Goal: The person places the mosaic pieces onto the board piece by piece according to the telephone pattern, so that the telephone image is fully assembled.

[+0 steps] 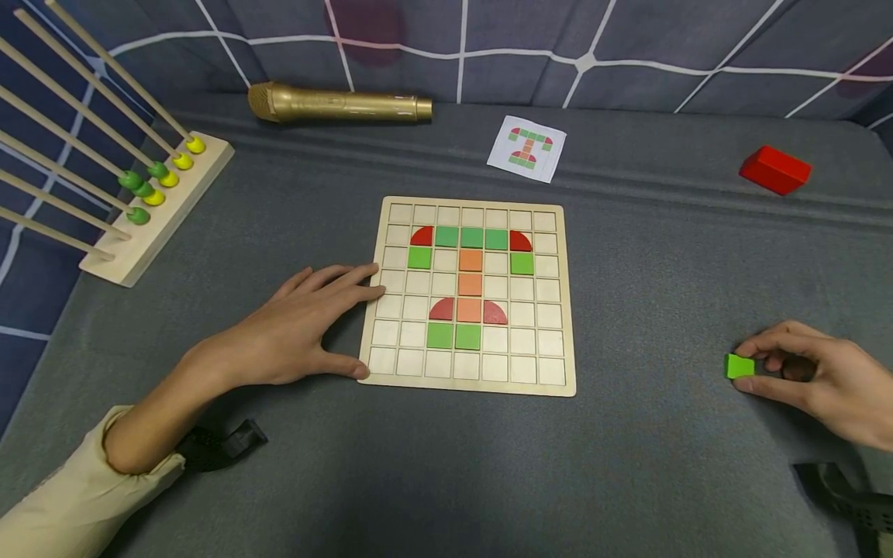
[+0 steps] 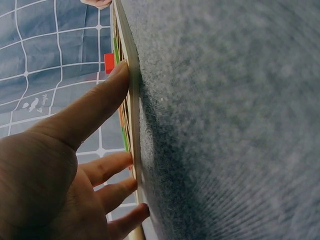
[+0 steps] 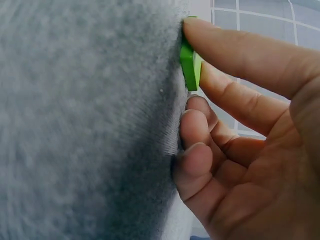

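A light wooden grid board (image 1: 425,380) lies flat in the middle of the grey table, with green, orange and red tiles set in several of its squares. Against the board's left edge rest the fingertips and thumb of my left hand (image 1: 293,329), the fingers spread and nearly straight. To the right of the board, my right hand (image 1: 823,380) pinches a green block (image 1: 739,366) between thumb and index finger, close to the tabletop. In the right wrist view the green block (image 3: 190,65) shows as a thin piece, its other fingers curled below it.
Behind the board lies a pattern card (image 1: 526,149) printed with a coloured tile design. A gold microphone (image 1: 342,105) is at the back left, near a wooden bead abacus (image 1: 167,209). At the back right sits a red block (image 1: 776,170). A checked cloth (image 1: 523,31) hangs behind the table.
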A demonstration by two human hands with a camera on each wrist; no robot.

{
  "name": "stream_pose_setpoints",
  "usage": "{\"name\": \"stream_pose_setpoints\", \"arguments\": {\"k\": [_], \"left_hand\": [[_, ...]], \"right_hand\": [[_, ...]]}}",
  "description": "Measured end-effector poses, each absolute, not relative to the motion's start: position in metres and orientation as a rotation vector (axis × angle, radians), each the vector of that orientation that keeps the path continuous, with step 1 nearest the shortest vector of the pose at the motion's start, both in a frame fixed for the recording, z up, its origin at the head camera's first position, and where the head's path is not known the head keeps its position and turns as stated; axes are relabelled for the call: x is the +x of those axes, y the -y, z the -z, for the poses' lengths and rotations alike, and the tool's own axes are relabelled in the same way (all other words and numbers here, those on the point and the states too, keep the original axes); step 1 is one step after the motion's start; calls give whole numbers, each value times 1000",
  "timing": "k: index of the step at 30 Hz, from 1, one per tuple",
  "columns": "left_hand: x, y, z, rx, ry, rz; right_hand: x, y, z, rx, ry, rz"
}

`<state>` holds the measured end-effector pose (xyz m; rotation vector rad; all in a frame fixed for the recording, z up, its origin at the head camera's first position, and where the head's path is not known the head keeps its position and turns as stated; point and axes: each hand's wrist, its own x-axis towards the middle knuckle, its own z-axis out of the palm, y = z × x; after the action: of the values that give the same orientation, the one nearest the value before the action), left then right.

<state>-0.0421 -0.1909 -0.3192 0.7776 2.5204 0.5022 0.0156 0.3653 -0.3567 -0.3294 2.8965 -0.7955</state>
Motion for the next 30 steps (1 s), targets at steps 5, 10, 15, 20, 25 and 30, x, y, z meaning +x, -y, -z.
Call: {"name": "stream_pose_setpoints", "arguments": {"k": [5, 10, 15, 20, 25, 30], "left_hand": [[-42, 191, 319, 776, -2522, -501], [-42, 192, 318, 772, -2522, -499], [-42, 192, 317, 768, -2524, -496], [-42, 192, 317, 761, -2524, -494], [-42, 191, 318, 753, -2519, -490], [-42, 189, 318, 752, -2518, -486]], "right_hand": [[16, -356, 354, -361, -2956, 700], [16, -341, 344, -428, -3031, 574], [9, -314, 329, -609, -3026, 699], [-5, -275, 319, -788, -2928, 872], [-17, -234, 317, -913, -2801, 974], [-23, -197, 320, -934, -2762, 951]]}}
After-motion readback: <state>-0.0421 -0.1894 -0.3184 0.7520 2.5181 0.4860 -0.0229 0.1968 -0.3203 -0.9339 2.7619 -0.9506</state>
